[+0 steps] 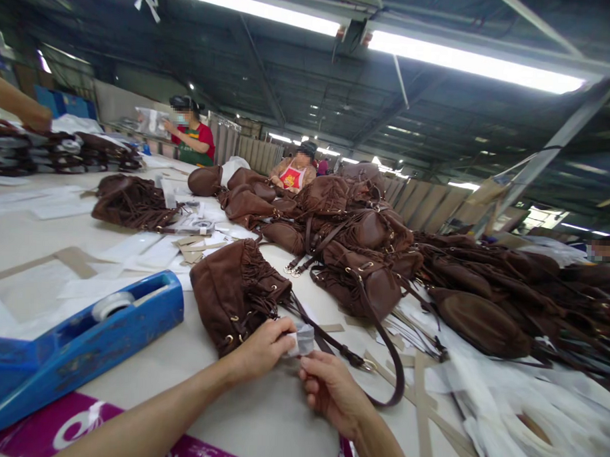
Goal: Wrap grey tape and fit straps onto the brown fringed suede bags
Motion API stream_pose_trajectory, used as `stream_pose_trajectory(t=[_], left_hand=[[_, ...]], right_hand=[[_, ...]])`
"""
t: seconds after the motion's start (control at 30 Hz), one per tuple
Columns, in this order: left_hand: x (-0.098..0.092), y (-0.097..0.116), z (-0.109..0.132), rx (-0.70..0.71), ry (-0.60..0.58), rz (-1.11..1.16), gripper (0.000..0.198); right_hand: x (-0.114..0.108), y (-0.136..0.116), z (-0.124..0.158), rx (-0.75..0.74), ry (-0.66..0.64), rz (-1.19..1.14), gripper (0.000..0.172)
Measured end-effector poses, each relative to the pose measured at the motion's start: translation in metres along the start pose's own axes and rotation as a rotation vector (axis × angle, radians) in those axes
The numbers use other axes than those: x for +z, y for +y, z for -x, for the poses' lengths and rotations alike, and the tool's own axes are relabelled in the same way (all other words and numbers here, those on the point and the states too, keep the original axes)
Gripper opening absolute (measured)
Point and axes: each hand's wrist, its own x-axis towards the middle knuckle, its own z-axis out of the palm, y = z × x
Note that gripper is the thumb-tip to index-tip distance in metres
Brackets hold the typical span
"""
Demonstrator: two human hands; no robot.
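Observation:
My left hand point(263, 347) is closed on a small piece of whitish, translucent wrapping point(304, 338). Thumb and forefinger of my right hand point(332, 389) pinch at the lower edge of that wrapping, with the other fingers curled in. Just beyond my left hand a brown fringed bag point(223, 289) with gold eyelets lies on the white table point(258, 413). From the bag a dark brown strap point(397, 372) with a gold buckle runs right and curves behind my right hand. Whether the wrapping goes around the strap is hidden by my fingers.
A blue tape dispenser point(95, 344) stands at left, above a purple printed sheet point(93, 418). Piles of brown bags point(369, 231) fill the middle and right. Card strips point(419, 406) and a blurred white roll point(533, 423) lie at right. Co-workers point(192, 141) stand across the table.

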Motion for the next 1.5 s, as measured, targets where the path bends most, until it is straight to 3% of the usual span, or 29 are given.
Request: stream_pose_trajectory(t=[0.13,0.2,0.37,0.77,0.93,1.1,1.23,1.33,1.4,1.5], left_hand=[[-0.005,0.004,-0.002,-0.047,-0.027,0.108,0.011],[-0.006,0.006,-0.002,-0.053,-0.039,0.097,0.009],[-0.005,0.008,-0.001,-0.011,-0.057,0.021,0.009],[0.004,0.003,0.003,0.065,0.034,-0.132,0.013],[0.000,-0.002,0.001,-0.015,0.055,0.223,0.008],[-0.002,-0.007,-0.001,-0.131,0.097,0.424,0.021],[-0.004,-0.009,-0.002,-0.190,0.099,0.521,0.031],[-0.008,-0.011,-0.003,-0.227,0.127,0.573,0.035],[-0.010,-0.013,-0.003,-0.246,0.148,0.598,0.038],[-0.009,-0.014,-0.004,-0.262,0.154,0.627,0.039]], right_hand=[[0.003,0.004,-0.003,-0.228,0.083,0.377,0.024],[0.004,0.005,-0.004,-0.245,0.123,0.425,0.024],[0.010,0.009,-0.008,-0.172,0.222,0.308,0.021],[0.033,0.017,-0.006,-0.228,0.322,0.131,0.033],[0.036,0.007,-0.004,-0.127,0.282,0.094,0.021],[0.028,-0.015,-0.004,0.048,0.214,-0.043,0.004],[0.015,-0.024,-0.003,0.094,0.215,-0.101,0.012],[0.003,-0.021,0.004,0.053,0.262,-0.105,0.015],[-0.002,-0.015,0.011,-0.020,0.287,-0.099,0.005],[0.001,-0.005,0.020,-0.206,0.287,0.008,0.027]])
